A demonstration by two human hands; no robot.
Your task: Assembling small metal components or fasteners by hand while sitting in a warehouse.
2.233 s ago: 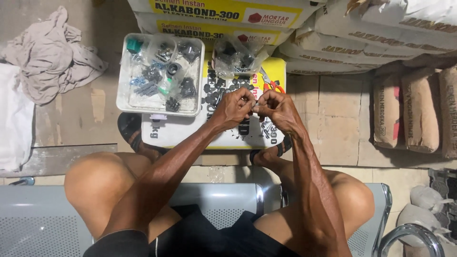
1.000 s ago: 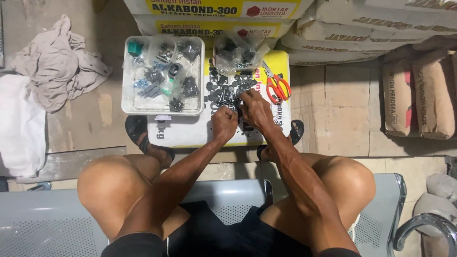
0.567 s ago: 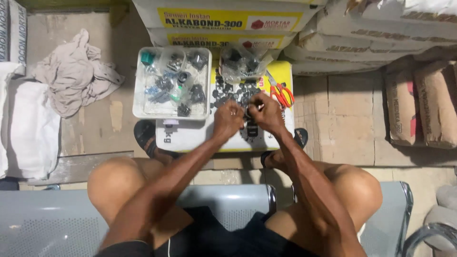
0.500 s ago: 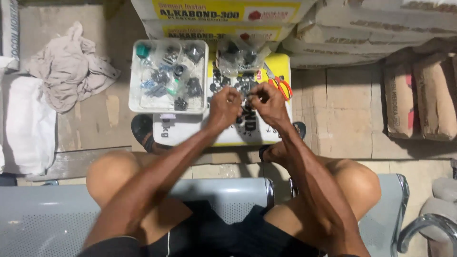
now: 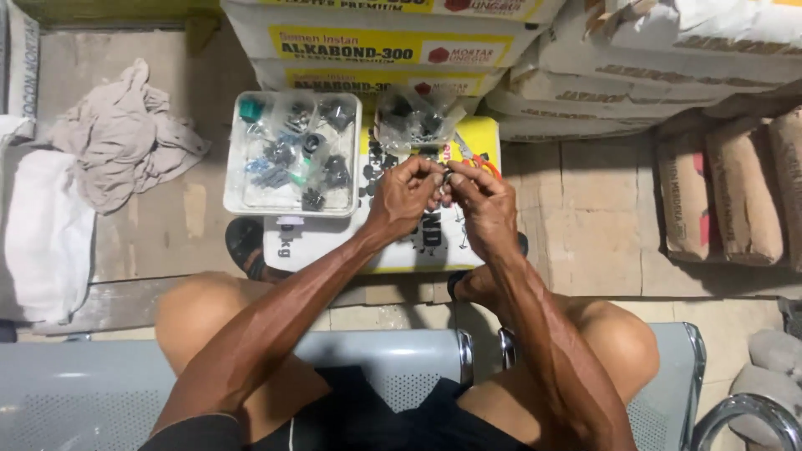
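**Both hands pinched on one small metal part**

Your left hand [image 5: 407, 194] and right hand [image 5: 484, 203] meet fingertip to fingertip over the middle of the scene, and between them sits a small metal part [image 5: 447, 178]. Both sets of fingers are closed around it, thumbs pressing in; the piece is too small and too covered for its shape to be told. It is held in the air, just above the white and yellow sack [image 5: 393, 238] that lies flat in front of your knees.

Under and beyond your hands, loose dark fittings [image 5: 373, 167] are scattered on that sack. Just beyond your right hand lie orange-handled scissors [image 5: 478, 159], partly hidden by your knuckles. Further off sits a clear bag of dark parts [image 5: 415, 119]. To the left of your hands, resting partly on the sack, is a white plastic tray [image 5: 236, 196] holding small bags of black, grey and teal pieces.

On the far side, stacked cement sacks [image 5: 393, 46] run across the scene. At far left a crumpled grey cloth [image 5: 125, 142] lies on the floor. You sit on a grey metal bench [image 5: 393, 367], a sandal [image 5: 248, 248] showing below the tray.
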